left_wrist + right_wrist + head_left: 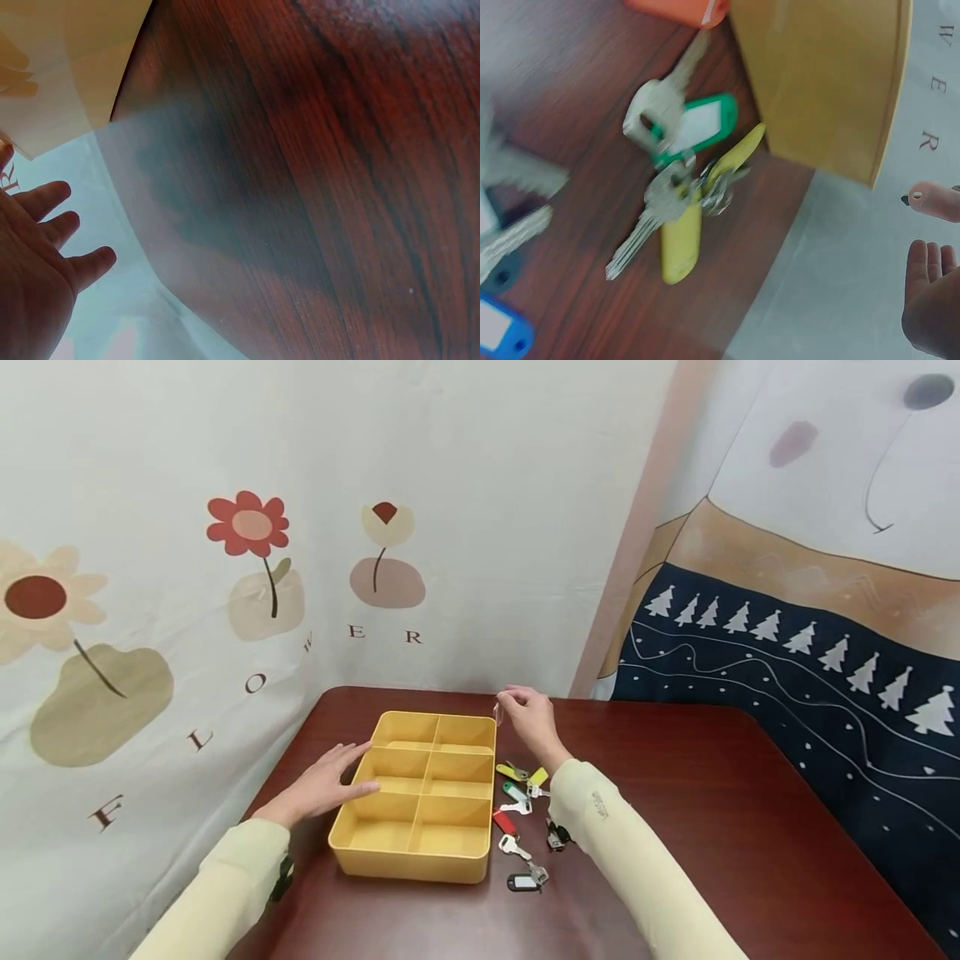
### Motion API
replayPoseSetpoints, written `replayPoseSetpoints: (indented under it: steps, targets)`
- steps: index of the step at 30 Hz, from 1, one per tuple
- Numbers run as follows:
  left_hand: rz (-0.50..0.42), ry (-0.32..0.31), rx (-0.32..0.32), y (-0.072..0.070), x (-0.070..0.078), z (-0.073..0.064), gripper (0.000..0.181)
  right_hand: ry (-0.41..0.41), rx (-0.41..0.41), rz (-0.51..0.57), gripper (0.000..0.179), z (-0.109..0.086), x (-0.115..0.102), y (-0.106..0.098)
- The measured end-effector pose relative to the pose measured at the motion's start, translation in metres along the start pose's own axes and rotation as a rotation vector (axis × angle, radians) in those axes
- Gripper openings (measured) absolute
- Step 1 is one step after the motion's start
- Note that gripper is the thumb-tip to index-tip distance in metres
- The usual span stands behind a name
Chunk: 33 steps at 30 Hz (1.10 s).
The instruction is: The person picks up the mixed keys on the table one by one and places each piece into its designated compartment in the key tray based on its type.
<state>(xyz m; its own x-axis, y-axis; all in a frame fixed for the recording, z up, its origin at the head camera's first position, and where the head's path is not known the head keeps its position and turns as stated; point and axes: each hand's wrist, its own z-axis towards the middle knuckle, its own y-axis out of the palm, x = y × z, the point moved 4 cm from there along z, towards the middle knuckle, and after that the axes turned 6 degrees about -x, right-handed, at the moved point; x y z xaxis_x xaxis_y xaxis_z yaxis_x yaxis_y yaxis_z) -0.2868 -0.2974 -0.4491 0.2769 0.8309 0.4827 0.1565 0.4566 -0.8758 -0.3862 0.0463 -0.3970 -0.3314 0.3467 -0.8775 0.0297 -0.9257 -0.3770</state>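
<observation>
A yellow box with several compartments stands on the table. My left hand rests on its left rim with fingers spread; the left wrist view shows this hand beside the box wall. Near the far right corner, my right hand pinches a small pink key tag above the rim. Right of the box lie keys with tags: a yellow tag, a green tag, a red tag and a black tag. A blue tag shows only in the right wrist view.
The dark red wooden table reaches far to the right. Behind it hangs a pale cloth with printed flowers, and a navy cloth with white trees hangs at the right. A dark bunch of keys lies by the right sleeve.
</observation>
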Motion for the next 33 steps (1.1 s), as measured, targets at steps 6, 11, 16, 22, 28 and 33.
replayPoseSetpoints:
  steps: [6, 11, 16, 22, 28, 33]
  targets:
    - [-0.013, -0.005, -0.002, -0.002, 0.005, 0.003, 0.087, -0.003, -0.022, 0.048, 0.033, 0.008, -0.016, 0.021]
    - [-0.010, -0.013, -0.005, -0.002, 0.005, 0.003, 0.087, 0.006, -0.056, 0.097, 0.033, 0.010, -0.030, 0.041]
    - [-0.010, -0.018, -0.011, -0.001, 0.003, 0.001, 0.087, -0.001, -0.067, 0.116, 0.032, 0.013, -0.041, 0.060]
    - [-0.016, -0.013, -0.012, 0.000, 0.002, 0.003, 0.087, -0.009, -0.079, 0.127, 0.031, 0.019, -0.051, 0.077]
    - [-0.005, -0.015, -0.009, 0.000, 0.000, 0.003, 0.087, 0.001, -0.122, 0.125, 0.030, 0.020, -0.060, 0.096]
    - [-0.015, -0.012, -0.009, 0.001, 0.000, 0.003, 0.087, 0.046, -0.169, 0.108, 0.027, 0.019, -0.060, 0.108]
